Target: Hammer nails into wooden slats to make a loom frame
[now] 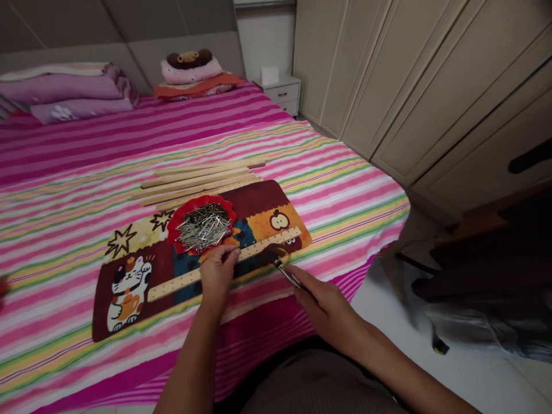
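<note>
A pale wooden strip (175,284) with a row of small dark marks lies slantwise on a patterned mat (101,310). My left hand (219,271) rests at the strip's middle, thumb and fingers pinched together; whatever is between the fingertips is too small to make out. In my right hand (330,310) is a hammer (288,274) with a metal shaft, its dark head blurred over the strip's right part. Just beyond my left hand, a red scalloped dish (172,237) holds a heap of metal nails (204,225).
Several more wooden strips (198,179) lie loosely beyond the mat on the striped bedspread (345,178). Folded bedding (86,89) is stacked at the headboard. A white nightstand (282,92) and tall wardrobe doors (366,75) stand past the bed; dark items are at the right.
</note>
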Available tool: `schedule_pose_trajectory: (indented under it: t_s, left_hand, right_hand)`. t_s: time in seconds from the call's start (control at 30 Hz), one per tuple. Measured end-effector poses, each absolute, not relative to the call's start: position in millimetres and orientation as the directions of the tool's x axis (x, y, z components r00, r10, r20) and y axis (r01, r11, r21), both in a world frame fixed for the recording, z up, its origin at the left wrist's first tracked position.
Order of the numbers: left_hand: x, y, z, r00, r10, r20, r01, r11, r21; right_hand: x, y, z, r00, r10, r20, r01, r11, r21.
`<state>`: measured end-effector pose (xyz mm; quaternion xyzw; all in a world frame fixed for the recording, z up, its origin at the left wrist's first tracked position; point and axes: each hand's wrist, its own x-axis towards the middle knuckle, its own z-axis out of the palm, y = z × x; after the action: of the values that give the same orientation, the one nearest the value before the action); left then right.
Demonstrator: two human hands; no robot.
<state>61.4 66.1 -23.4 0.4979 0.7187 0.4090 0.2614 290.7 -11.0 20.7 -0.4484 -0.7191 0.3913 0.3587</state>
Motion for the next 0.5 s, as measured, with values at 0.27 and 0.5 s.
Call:
schedule_pose_trajectory:
  t_s: [0.27, 0.5]
  left_hand:
    - [61.8, 65.7, -26.6, -0.316, 0.942, 0.109, 0.597, 0.108, 0.795]
    - [63.9, 66.1, -25.1, -0.301, 0.939, 0.164, 0.633, 0.068, 0.771]
  right_hand:
    - [254.2, 26.4, 38.5, -0.401, 0.874, 0.274, 0.39, 0.433, -0.813]
    - [240.6, 39.1, 29.9, -0.499, 0.84, 0.212, 0.466, 0.467, -0.751]
